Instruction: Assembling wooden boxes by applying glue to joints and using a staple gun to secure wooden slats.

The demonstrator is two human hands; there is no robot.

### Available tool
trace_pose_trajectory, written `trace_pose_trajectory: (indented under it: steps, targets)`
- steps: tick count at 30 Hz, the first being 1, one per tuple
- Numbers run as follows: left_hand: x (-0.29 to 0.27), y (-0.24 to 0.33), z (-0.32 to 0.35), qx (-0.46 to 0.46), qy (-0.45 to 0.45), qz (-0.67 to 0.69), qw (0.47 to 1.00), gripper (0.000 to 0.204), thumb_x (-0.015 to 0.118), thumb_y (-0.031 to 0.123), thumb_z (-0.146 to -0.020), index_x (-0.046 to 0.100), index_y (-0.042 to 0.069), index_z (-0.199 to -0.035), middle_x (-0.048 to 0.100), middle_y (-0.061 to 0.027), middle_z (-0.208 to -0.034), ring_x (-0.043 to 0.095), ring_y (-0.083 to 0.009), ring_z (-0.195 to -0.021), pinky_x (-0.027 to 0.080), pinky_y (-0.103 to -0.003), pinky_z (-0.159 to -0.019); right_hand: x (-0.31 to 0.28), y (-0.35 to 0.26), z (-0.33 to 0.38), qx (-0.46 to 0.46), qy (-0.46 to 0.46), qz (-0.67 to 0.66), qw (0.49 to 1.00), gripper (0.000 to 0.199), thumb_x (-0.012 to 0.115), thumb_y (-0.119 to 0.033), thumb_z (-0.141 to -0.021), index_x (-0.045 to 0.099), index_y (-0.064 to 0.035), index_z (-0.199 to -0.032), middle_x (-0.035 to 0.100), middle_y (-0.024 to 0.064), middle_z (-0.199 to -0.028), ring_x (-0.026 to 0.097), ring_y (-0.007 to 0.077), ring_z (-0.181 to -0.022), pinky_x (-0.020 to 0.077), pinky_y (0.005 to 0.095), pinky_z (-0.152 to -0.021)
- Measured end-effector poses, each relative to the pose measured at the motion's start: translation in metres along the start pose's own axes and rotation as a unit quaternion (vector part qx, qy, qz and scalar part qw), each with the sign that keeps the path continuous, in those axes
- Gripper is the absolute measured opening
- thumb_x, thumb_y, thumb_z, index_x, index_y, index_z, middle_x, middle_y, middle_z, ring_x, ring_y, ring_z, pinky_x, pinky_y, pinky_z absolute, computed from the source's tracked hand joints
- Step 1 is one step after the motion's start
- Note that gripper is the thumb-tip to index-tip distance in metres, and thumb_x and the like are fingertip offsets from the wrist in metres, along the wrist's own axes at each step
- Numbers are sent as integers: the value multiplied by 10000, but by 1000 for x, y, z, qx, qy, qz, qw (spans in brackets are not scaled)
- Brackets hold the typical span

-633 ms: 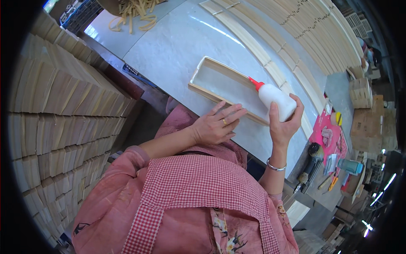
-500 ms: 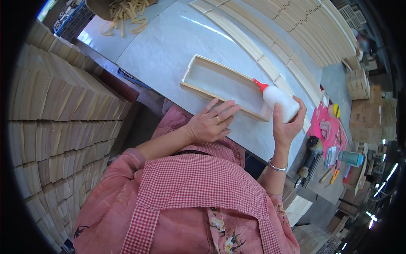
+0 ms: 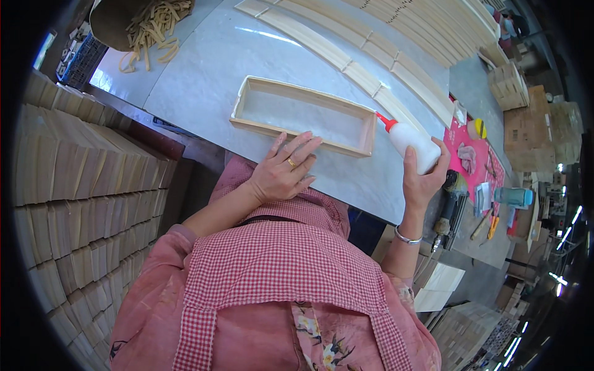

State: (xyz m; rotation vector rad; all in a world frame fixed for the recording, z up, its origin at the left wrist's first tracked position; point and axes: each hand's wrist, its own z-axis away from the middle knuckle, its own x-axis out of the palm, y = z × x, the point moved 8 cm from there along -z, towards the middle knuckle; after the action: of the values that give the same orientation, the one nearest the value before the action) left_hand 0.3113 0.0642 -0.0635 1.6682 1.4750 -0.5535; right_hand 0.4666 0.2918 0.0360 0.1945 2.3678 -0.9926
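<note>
On the pale table, a long narrow wooden box frame (image 3: 309, 97) lies at a slant, with the tabletop showing through it. My right hand (image 3: 427, 173) is wrapped round a white squeeze bottle (image 3: 413, 145) and holds it tilted. Its red pointed nozzle reaches the frame's far right corner; whether the tip touches the wood, I cannot tell. A whitish line shows along the frame's upper edge at the left end. My left hand (image 3: 286, 168) lies with its fingers stretched out against the near long side of the frame, holding nothing.
Grooved wooden strips (image 3: 334, 52) lie across the table's far side. A container of rubber-like bands (image 3: 154, 28) is at the far left. Stacked wooden pieces (image 3: 68, 161) rise along the left. To the right are a pink mat (image 3: 461, 139), a teal bottle (image 3: 513, 196) and tools.
The nozzle has moved from above the frame's far side to its right end corner. The frame sits slightly turned, and the whole view has shifted. My left hand stays at the near side.
</note>
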Motion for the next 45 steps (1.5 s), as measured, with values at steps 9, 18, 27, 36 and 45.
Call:
trace_pose_trajectory:
  steps: [9, 18, 27, 36, 45]
  targets:
    - [2, -2, 0, 1, 3, 0, 1000, 330, 679, 287, -882, 661, 54, -1115, 441, -120, -1576, 356, -296, -1502, 149, -527, -1261, -28, -8, 27, 13, -26, 3, 1000, 523, 792, -153, -807, 566, -27, -1262, 642, 145, -1126, 617, 256, -917, 525, 353, -820]
    - [-15, 0, 6, 13, 55, 2, 998, 310, 678, 299, -885, 654, 86, -1109, 462, -117, -1543, 407, -295, -1445, 243, -520, -1222, -17, -30, 45, 91, -72, -88, 989, 531, 765, -147, -818, 545, -25, -1286, 617, 138, -1153, 605, 253, -940, 513, 352, -847]
    - [0, -6, 13, -16, 7, -1, 1000, 381, 641, 354, -912, 649, 84, -1179, 579, -133, -1284, 542, -311, -1103, 405, -463, -1010, 123, -119, 61, 66, -202, -265, 940, 603, 774, -136, -808, 493, -27, -1330, 598, 149, -1182, 631, 280, -972, 534, 352, -817]
    - [2, -8, 19, 6, 14, 2, 1000, 429, 638, 385, -914, 629, 76, -1211, 589, -133, -1209, 536, -310, -1053, 423, -430, -983, 133, -133, 60, 1, -197, -224, 955, 574, 788, -127, -802, 518, -13, -1295, 630, 157, -1120, 642, 264, -938, 541, 353, -808]
    - [-4, -10, 8, -31, 14, 20, 999, 426, 685, 352, -882, 641, 60, -1188, 588, -117, -1258, 542, -309, -1157, 414, -443, -1056, 70, -93, 56, 38, -148, -163, 975, 544, 791, -131, -809, 538, -15, -1277, 634, 148, -1103, 632, 250, -887, 533, 343, -793]
